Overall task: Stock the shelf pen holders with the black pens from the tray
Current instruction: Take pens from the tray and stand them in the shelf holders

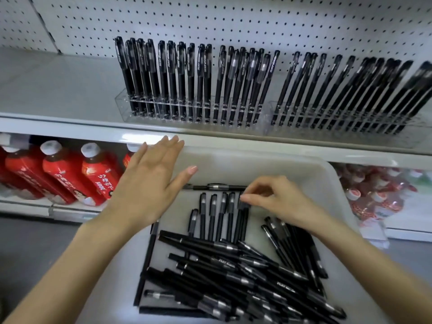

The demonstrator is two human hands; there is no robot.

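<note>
Black pens [233, 265] are mostly heaped at the near end of the white tray [304, 164], with a tidy row lying toward its far edge. From the head view, the right hand [275, 199] has curled fingertips nipping the cap of one pen [243, 218] in that row, I'd guess to lift it out. The left hand [149, 183] hovers flat and spread over the tray's far-left corner, holding nothing. The clear pen holders [120, 101] along the shelf [58, 90] front edge look nearly full.
</note>
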